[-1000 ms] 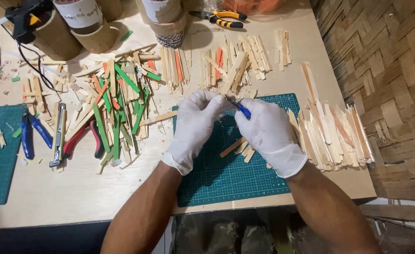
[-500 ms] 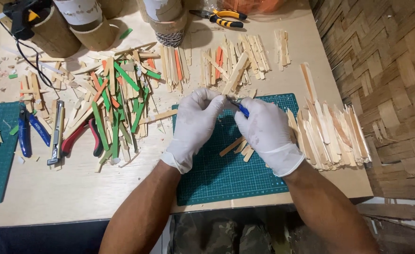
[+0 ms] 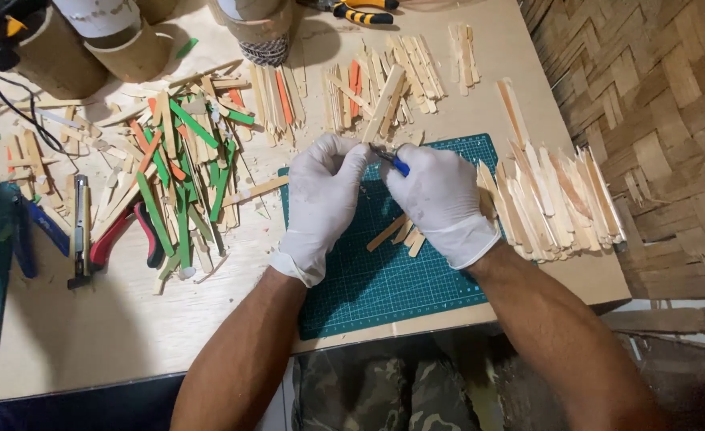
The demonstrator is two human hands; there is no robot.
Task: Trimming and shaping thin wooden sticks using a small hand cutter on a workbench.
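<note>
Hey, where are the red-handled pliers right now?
In the head view, the red-handled pliers lie on the table's left side, between the utility knife and the green sticks, left of the left hand.

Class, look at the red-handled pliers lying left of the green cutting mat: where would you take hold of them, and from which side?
Grip the red-handled pliers by the two curved handles, coming straight down from above. They lie flat on the table with the handles spread and bare on the near side, while loose sticks crowd the head end.
</note>
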